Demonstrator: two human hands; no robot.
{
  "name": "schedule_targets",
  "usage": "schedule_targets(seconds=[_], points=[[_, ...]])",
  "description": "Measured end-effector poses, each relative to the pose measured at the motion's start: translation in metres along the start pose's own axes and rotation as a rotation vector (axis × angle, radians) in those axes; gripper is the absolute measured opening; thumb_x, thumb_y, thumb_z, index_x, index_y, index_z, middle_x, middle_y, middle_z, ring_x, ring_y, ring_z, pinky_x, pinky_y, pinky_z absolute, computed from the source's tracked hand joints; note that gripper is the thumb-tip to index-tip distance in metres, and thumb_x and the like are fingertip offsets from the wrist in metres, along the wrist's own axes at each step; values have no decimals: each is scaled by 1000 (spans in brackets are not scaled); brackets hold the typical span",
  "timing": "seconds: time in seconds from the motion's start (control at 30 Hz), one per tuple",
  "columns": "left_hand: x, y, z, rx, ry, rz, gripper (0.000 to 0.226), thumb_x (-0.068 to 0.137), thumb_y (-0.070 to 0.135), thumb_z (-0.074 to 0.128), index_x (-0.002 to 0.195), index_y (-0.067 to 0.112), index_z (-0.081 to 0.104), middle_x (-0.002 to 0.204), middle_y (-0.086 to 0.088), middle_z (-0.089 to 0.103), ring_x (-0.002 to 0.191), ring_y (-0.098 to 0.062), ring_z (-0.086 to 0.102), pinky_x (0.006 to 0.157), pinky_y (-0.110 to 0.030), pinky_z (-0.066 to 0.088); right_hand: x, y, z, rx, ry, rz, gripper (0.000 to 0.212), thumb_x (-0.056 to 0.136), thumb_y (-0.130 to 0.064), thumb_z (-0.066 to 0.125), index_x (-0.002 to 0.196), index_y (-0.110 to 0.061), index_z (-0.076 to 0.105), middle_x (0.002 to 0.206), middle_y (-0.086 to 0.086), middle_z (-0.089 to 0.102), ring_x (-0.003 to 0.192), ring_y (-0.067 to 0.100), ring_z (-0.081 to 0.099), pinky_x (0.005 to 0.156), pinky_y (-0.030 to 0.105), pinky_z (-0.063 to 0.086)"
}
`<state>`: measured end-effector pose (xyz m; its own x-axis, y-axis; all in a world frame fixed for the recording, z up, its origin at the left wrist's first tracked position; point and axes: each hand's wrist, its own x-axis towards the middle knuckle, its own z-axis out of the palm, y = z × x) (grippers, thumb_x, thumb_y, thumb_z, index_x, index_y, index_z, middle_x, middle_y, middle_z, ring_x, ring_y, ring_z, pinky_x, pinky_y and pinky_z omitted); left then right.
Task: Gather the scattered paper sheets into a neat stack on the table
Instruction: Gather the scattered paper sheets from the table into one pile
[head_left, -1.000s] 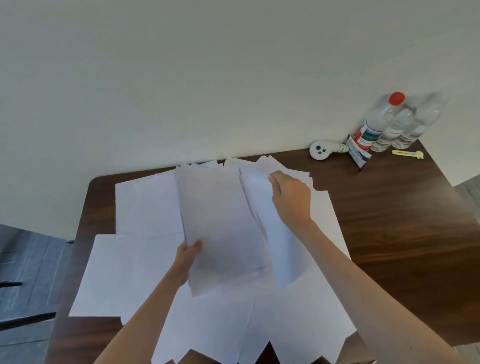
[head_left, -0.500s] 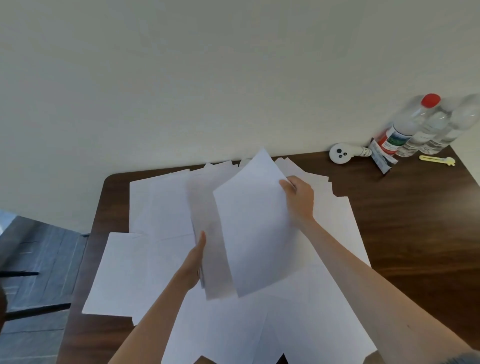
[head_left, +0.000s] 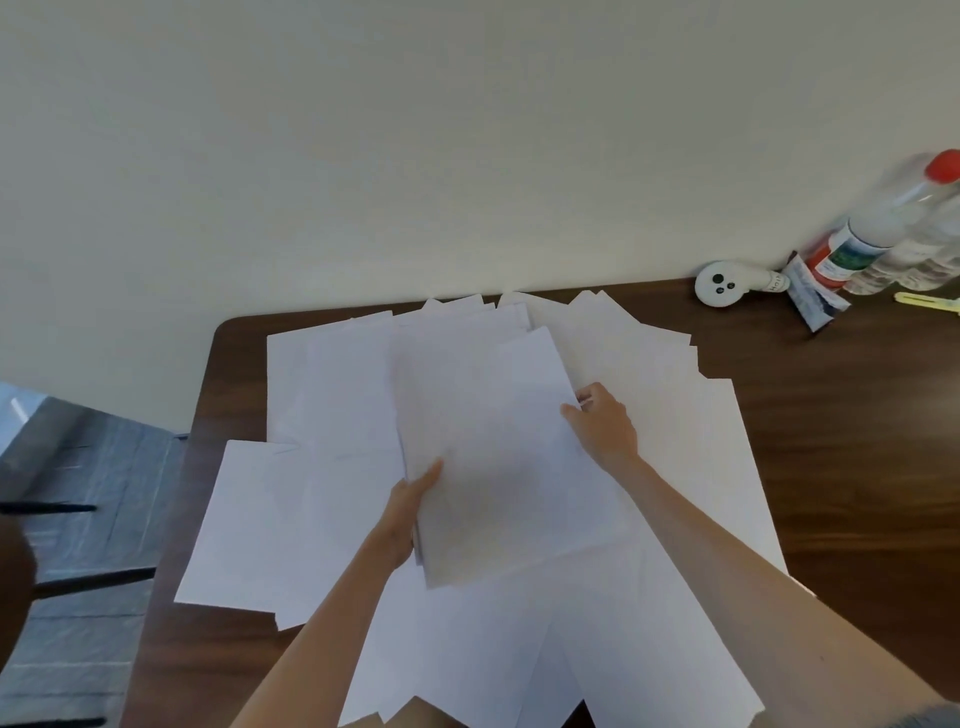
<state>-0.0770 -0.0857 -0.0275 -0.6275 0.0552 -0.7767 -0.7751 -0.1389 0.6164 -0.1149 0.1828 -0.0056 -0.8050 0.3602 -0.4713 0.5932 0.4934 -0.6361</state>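
Note:
Several white paper sheets (head_left: 322, 509) lie scattered and overlapping across the dark wooden table (head_left: 852, 426). Above them I hold a small stack of sheets (head_left: 498, 457), tilted up off the table. My left hand (head_left: 413, 512) grips the stack's lower left edge, thumb on top. My right hand (head_left: 602, 426) pinches the right edge of the top sheet, which lies on the stack. The sheets under the stack are partly hidden.
At the table's far right corner stand clear plastic bottles (head_left: 883, 228), one with a red cap. Beside them lie a round white device (head_left: 722, 283), a small packet (head_left: 813, 304) and a yellow clip (head_left: 930, 301). A wall runs behind the table; grey floor shows at the left.
My right hand lifted a sheet from the right side and carried it left onto the stack in my left hand. The sheet now lies flat on that stack.

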Motion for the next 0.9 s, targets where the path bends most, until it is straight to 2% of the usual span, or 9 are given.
schedule_targets(seconds=[0.07,0.17,0.33,0.4,0.47,0.57,0.67,0.8,0.9], points=[[0,4,1,5,-23,-17,44,88,34,67,122,6,64,113,-16,71,104,-33,68,83,-40,58,-5,12,-1,3,43,-7,11,84,-18,57,94,-16,55,85,0,64,76,20,59,64,30,40],[-1,5,0,18,-28,-26,46,85,31,70,124,7,64,113,-16,71,104,-33,68,89,-44,55,-11,19,8,114,59,-60,10,83,-9,59,91,-13,56,82,1,67,72,20,60,60,29,41],[-6,7,0,62,-49,-25,40,83,16,71,121,2,64,109,-18,72,96,-33,70,72,-36,59,-13,18,19,198,-47,-136,8,84,-5,61,90,-6,57,78,12,70,68,28,61,59,32,45],[-5,6,-1,67,-30,-10,38,85,9,69,120,-2,62,108,-20,71,91,-31,71,70,-35,60,-11,24,11,237,-28,-126,7,86,-6,62,93,-6,60,84,7,69,78,26,63,67,32,49],[-5,4,-1,66,-13,5,35,87,8,67,120,-4,62,108,-21,71,88,-29,71,69,-35,61,-10,35,-1,231,106,-98,11,88,-4,59,99,-6,61,95,4,64,90,23,62,71,23,47],[-6,0,3,75,11,37,28,91,9,63,117,0,63,99,-13,73,80,-22,72,63,-30,60,-11,52,-20,135,279,-3,27,84,1,56,111,-5,57,116,8,52,98,21,54,76,28,41],[-8,-3,6,76,27,53,25,93,11,62,117,2,62,96,-10,73,80,-20,71,61,-27,58,-12,65,-34,108,318,127,36,80,1,57,116,-3,54,124,10,43,103,26,52,73,30,39],[-8,-4,7,81,43,68,26,94,13,60,119,4,61,97,-9,72,84,-22,69,62,-27,57,-9,71,-42,201,282,215,32,79,2,57,110,-4,55,117,9,42,101,26,51,75,30,40],[-11,-4,10,87,37,85,23,96,14,58,117,6,60,97,-7,71,85,-22,68,66,-30,56,-7,71,-40,367,238,285,15,76,1,60,88,-6,55,96,7,46,83,26,48,70,34,43]])
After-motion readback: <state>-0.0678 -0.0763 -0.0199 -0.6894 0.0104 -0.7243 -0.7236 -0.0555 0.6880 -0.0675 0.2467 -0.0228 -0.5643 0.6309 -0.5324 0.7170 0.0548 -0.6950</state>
